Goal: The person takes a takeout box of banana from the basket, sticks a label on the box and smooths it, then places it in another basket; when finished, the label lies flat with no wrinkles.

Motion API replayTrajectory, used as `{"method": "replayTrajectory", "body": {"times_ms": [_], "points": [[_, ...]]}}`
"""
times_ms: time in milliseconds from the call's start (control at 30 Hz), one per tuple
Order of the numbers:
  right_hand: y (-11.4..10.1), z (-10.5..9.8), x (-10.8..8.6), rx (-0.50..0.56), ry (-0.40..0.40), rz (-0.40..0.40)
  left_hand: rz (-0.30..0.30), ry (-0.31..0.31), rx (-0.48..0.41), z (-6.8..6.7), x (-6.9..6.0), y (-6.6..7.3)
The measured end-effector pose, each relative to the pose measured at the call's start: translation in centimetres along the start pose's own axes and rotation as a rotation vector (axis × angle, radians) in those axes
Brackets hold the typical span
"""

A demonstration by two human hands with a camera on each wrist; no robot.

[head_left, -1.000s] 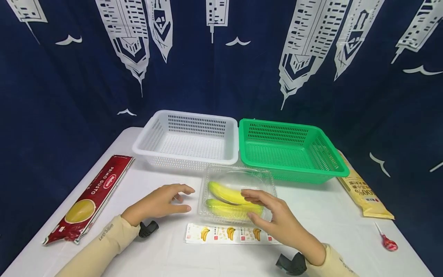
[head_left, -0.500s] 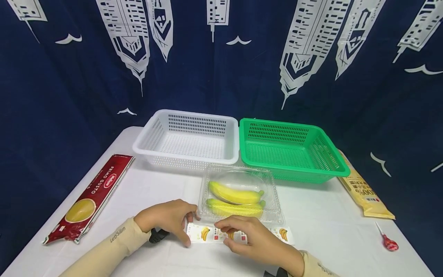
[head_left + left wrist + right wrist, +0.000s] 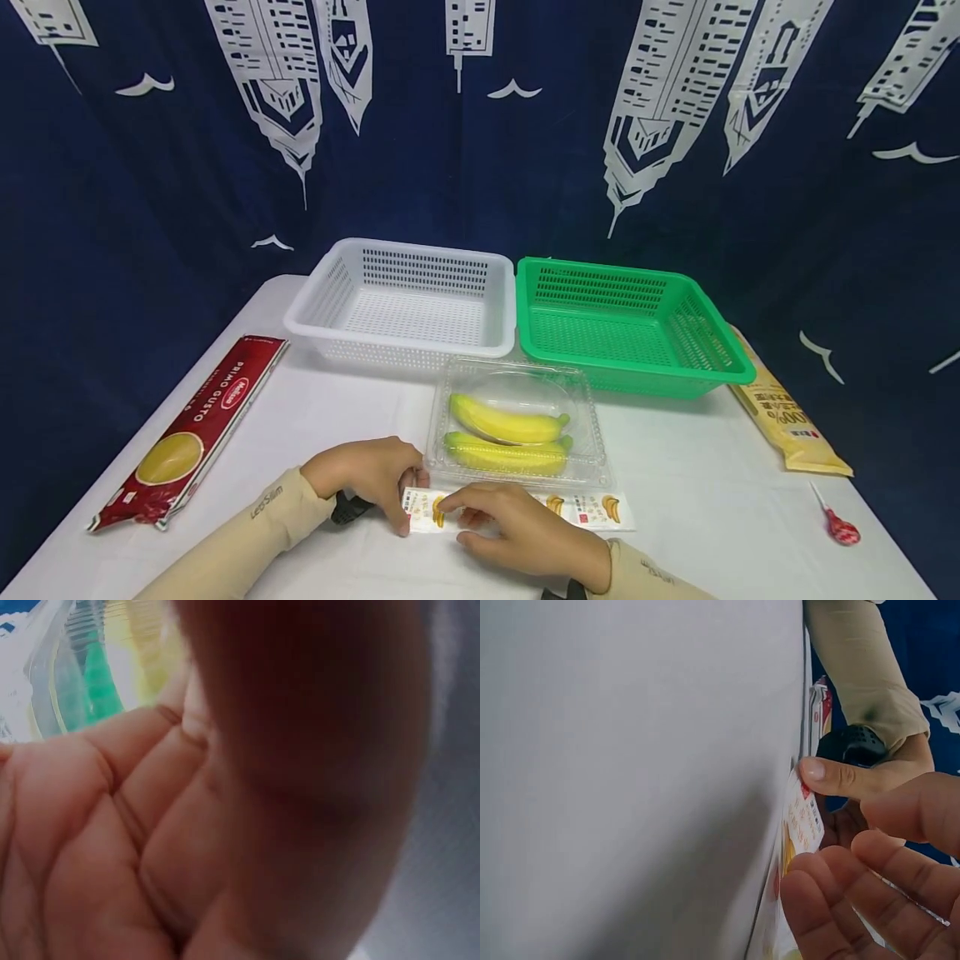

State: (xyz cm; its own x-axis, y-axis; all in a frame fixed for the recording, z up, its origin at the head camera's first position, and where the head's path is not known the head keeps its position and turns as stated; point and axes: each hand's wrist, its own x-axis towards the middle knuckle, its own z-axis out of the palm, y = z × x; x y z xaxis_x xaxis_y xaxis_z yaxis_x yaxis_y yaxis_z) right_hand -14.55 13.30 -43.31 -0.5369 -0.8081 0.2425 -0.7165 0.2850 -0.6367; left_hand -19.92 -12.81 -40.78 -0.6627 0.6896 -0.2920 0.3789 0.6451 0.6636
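Observation:
A white strip of banana labels (image 3: 592, 511) lies along the near side of a clear plastic clamshell box (image 3: 592, 417), which holds two bananas (image 3: 510, 419). My left hand (image 3: 371, 475) pinches the strip's left end; in the right wrist view its thumb (image 3: 829, 772) lies on that end, which tilts up a little. My right hand (image 3: 517, 527) is over the middle of the strip, fingers loosely bent, and hides part of it. Nothing shows in its grasp in the right wrist view. The left wrist view is mostly filled by the left palm (image 3: 112, 832).
Behind the box stand a white basket (image 3: 401, 350) and a green basket (image 3: 637, 375). A red pasta packet (image 3: 195, 425) lies at the left, a yellow packet (image 3: 795, 417) at the right. A red lollipop (image 3: 843, 528) lies near the right edge of the white table (image 3: 337, 567).
Both hands have come down from beside and over the clamshell box to the label strip. The left hand has taken its left end, while the right hand has moved left along it.

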Motion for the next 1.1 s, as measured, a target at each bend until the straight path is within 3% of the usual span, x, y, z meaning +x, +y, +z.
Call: {"method": "replayTrajectory", "body": {"times_ms": [167,400,600,733,933,1100], "points": [[0.0,0.3,1.0,0.007,-0.022,0.014,0.027,-0.062,-0.084,-0.3,0.1,-0.9],[0.4,0.8,1.2,0.094,-0.029,0.058,0.058,-0.145,-0.207,-0.4,0.3,-1.9],[0.9,1.7,1.0,0.145,0.042,0.076,0.065,-0.193,-0.276,-0.5,0.3,-2.2],[1.0,2.2,1.0,0.178,0.09,0.084,0.111,-0.228,-0.312,-0.7,0.6,-2.5],[1.0,2.2,0.9,0.258,0.106,0.143,0.19,-0.33,-0.441,-0.8,0.9,-2.5],[0.9,2.3,1.0,0.268,0.11,0.157,0.205,-0.387,-0.51,-0.6,1.1,-2.3]]}}
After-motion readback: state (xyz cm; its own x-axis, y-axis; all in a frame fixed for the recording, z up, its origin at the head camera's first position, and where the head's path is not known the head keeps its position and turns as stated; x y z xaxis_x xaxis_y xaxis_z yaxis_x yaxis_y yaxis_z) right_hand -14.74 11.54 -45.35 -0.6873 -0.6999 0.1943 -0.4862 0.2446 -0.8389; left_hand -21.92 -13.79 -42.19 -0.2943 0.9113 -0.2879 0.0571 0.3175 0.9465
